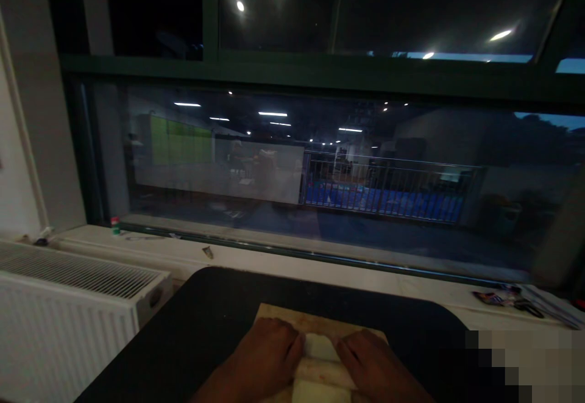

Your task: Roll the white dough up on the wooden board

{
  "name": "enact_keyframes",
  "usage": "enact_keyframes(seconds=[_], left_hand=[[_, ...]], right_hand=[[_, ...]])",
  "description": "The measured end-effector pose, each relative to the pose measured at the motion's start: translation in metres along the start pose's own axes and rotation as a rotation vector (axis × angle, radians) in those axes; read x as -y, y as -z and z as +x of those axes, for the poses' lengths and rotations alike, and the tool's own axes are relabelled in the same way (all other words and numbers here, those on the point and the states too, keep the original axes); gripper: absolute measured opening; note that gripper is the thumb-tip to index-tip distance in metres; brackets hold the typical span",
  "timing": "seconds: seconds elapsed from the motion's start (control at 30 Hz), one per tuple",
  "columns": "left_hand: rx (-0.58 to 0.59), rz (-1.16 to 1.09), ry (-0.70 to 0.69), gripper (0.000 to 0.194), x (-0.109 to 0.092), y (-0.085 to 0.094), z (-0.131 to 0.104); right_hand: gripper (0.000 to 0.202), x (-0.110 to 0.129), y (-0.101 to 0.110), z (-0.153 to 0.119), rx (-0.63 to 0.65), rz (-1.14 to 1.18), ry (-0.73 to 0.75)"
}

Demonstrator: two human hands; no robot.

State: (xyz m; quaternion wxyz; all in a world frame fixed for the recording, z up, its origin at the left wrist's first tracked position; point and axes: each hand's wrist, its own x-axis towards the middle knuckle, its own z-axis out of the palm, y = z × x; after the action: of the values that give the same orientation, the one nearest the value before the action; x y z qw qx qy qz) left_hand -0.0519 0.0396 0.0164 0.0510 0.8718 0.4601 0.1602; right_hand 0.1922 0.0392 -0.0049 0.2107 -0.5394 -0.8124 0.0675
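Observation:
At the bottom centre, a light wooden board (274,313) lies on a black table (219,305). Pale, flattened material like dough (320,347) rests on the board, and a light cylinder like a rolling pin (326,372) lies across it. My left hand (269,354) is closed at the cylinder's left side, its thumb side by the pale material. On the right side, my right hand (370,360) is closed over the cylinder's other end. Both hands hide the cylinder's ends.
A white radiator (82,305) stands left of the table. Behind, the windowsill (274,267) bears a small red and green container (115,226), a small scrap (208,252), and papers (555,305) with dark items at right.

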Motion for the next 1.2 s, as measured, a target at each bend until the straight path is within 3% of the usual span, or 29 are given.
enact_keyframes(seconds=[0.17,0.4,0.57,0.7,0.83,0.93,1.07,1.2], left_hand=[[-0.044,0.116,0.113,0.056,0.005,-0.010,0.008],[-0.038,0.244,0.112,0.053,0.012,-0.014,0.015],[-0.100,0.207,0.250,0.050,0.023,-0.013,0.031],[-0.122,0.193,0.263,0.048,0.028,-0.012,0.031],[-0.190,0.152,0.239,0.041,0.029,-0.010,0.025],[-0.245,0.133,0.198,0.038,0.028,-0.011,0.022],[-0.138,0.130,0.148,0.040,0.030,-0.011,0.024],[-0.044,0.105,0.194,0.044,0.031,-0.010,0.026]], right_hand=[[0.065,0.009,0.005,0.018,-0.044,-0.109,-0.115],[0.064,-0.004,-0.009,0.028,-0.119,-0.287,-0.142],[0.062,-0.007,-0.014,0.063,-0.142,-0.361,-0.174],[0.060,0.002,-0.003,0.085,-0.140,-0.348,-0.142],[0.060,0.009,0.008,0.074,-0.134,-0.333,-0.110],[0.056,0.007,0.003,0.054,-0.102,-0.316,-0.101],[0.045,-0.004,-0.007,0.046,-0.060,-0.308,-0.042],[0.032,-0.017,-0.008,0.064,0.045,-0.329,0.048]])
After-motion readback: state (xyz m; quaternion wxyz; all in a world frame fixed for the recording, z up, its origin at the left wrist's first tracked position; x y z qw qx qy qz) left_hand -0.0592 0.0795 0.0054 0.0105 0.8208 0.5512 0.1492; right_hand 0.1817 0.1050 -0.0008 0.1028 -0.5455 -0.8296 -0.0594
